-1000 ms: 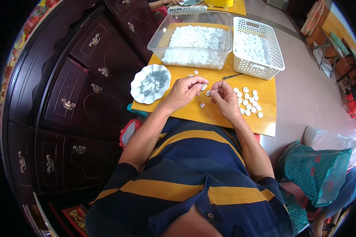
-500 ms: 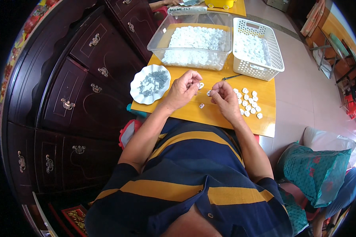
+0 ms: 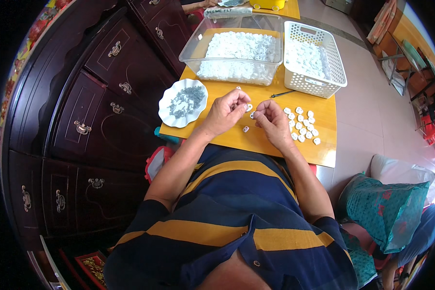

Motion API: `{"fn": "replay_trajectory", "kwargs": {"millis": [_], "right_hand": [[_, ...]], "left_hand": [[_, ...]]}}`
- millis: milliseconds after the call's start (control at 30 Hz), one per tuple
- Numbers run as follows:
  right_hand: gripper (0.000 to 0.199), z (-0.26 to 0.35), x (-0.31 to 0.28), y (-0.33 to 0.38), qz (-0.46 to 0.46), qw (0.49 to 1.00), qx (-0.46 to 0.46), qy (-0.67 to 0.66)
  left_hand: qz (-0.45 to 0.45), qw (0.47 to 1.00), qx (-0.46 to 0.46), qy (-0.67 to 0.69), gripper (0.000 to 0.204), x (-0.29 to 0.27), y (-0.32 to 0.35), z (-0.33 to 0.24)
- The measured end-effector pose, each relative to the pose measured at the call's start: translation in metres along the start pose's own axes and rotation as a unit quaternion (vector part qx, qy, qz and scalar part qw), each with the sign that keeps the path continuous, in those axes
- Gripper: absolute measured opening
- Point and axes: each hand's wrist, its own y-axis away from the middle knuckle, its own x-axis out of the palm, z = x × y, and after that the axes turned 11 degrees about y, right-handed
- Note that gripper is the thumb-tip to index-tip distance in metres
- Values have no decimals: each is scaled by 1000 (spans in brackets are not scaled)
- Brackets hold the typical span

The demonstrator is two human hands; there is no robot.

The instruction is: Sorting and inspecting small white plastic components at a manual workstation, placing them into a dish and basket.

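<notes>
Glossy dark wooden cabinet [image 3: 96, 111], smooth yellow tabletop [image 3: 319, 150], clear plastic tub [image 3: 193, 48], perhaps plastic white pieces [image 3: 302, 123]

Table top [image 3: 270, 145]: yellow. Small parts [image 3: 302, 124]: white. Basket [image 3: 314, 58] and scalloped plate [image 3: 182, 102]: white (plate contents grey). Shirt [image 3: 237, 212]: navy with yellow stripes. Cabinet [image 3: 82, 111]: dark red-brown.

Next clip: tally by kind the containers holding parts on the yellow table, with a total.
Clear plastic tub: 1
White slotted basket: 1
White scalloped plate: 1
Total: 3
</notes>
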Motion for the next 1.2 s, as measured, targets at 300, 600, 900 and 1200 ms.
{"fn": "replay_trajectory", "kwargs": {"millis": [300,600,900,1200], "right_hand": [[10,1,-1,0,-4,1000,-3,18],[10,1,-1,0,-4,1000,-4,27],[9,1,-2,0,-4,1000,-1,23],[10,2,-2,0,-3,1000,2,19]], "left_hand": [[7,1000,0,-19,14,0,0,-2],[6,999,-31,13,14,0,0,-1],[0,994,-58,92,13,0,-1,-1],[0,993,-68,91,13,0,-1,-1]]}}
